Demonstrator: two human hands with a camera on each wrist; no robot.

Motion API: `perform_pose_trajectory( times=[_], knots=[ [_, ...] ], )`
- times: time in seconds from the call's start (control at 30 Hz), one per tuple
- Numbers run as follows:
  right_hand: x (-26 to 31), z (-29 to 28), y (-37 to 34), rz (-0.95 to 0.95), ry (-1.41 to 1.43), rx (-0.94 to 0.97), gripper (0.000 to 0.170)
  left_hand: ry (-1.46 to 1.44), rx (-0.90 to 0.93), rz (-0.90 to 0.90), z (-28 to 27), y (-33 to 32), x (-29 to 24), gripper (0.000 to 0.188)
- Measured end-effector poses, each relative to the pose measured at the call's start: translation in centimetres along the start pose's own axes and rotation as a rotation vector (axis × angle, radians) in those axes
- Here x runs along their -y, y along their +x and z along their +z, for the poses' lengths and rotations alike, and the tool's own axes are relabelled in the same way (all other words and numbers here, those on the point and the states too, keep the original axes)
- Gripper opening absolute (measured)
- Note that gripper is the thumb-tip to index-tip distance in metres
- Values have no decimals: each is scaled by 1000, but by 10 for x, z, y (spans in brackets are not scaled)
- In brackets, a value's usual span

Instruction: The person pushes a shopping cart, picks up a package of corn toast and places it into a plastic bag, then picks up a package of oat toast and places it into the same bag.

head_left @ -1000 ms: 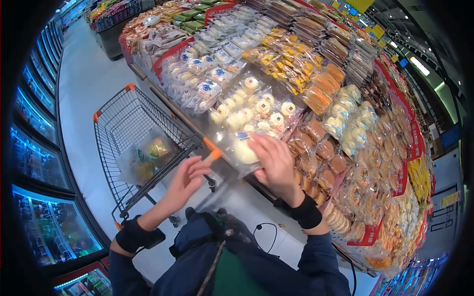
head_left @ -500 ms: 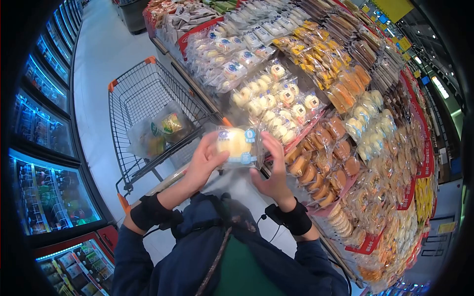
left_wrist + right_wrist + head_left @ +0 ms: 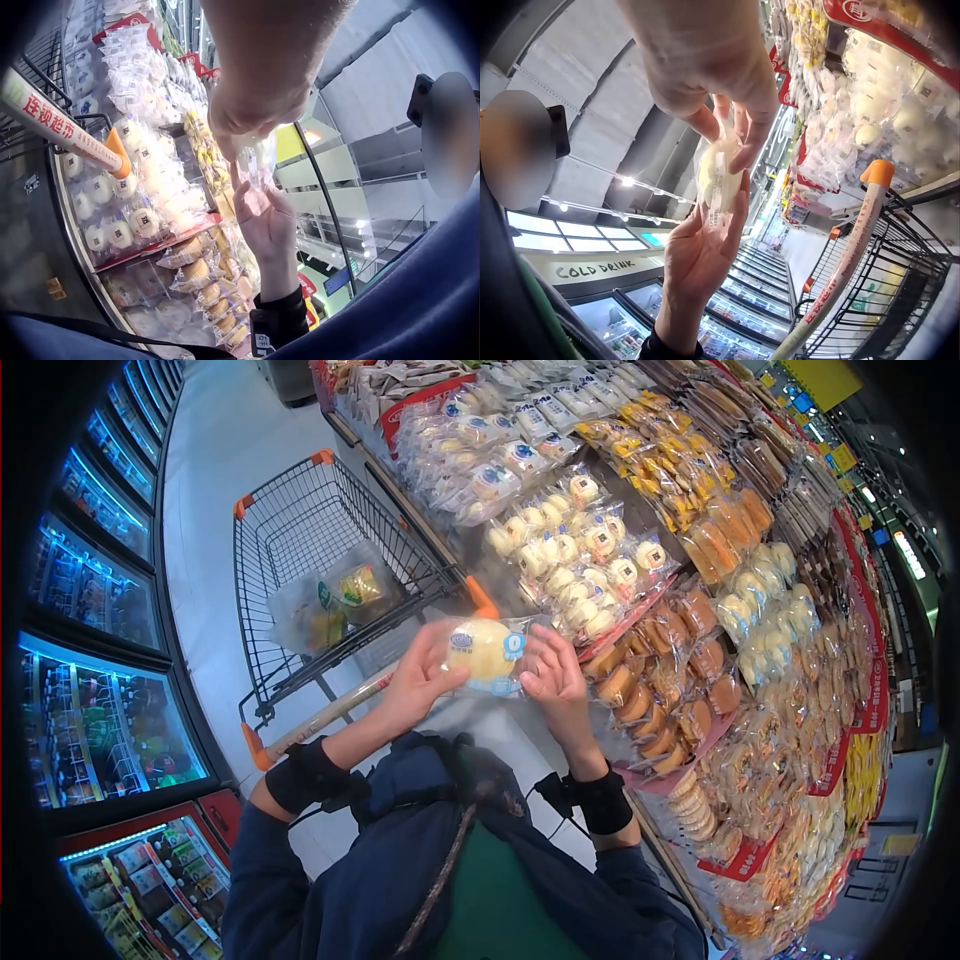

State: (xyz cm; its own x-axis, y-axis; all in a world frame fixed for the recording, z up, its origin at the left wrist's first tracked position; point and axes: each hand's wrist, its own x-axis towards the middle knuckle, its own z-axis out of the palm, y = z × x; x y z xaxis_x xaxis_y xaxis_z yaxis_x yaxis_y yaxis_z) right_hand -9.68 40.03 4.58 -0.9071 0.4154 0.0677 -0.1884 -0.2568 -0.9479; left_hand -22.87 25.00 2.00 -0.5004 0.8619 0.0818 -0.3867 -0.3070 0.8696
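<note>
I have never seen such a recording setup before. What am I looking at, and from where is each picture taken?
There is no robot here: these are a person's bare hands. The head picture looks forward and down from the person's head. The other two come from cameras on the left and right wrists, each showing that hand's work.

The left hand and right hand hold a pale, round bun in a clear wrapper between them. Behind them stands a shopping cart with bagged goods inside. Beside it, wrapped baked goods cover a sloping display.
</note>
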Motion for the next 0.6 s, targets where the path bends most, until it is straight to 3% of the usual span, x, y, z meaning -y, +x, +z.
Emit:
perform_pose_trajectory(
  times=[0.53, 0.6],
  knots=[
    [3, -23, -18, 105, 21, 26, 53, -12, 24, -21, 24, -15, 24, 52],
    [3, -27, -23, 152, -119, 25, 42, 1, 41, -38, 26, -20, 31, 52]
  ],
)
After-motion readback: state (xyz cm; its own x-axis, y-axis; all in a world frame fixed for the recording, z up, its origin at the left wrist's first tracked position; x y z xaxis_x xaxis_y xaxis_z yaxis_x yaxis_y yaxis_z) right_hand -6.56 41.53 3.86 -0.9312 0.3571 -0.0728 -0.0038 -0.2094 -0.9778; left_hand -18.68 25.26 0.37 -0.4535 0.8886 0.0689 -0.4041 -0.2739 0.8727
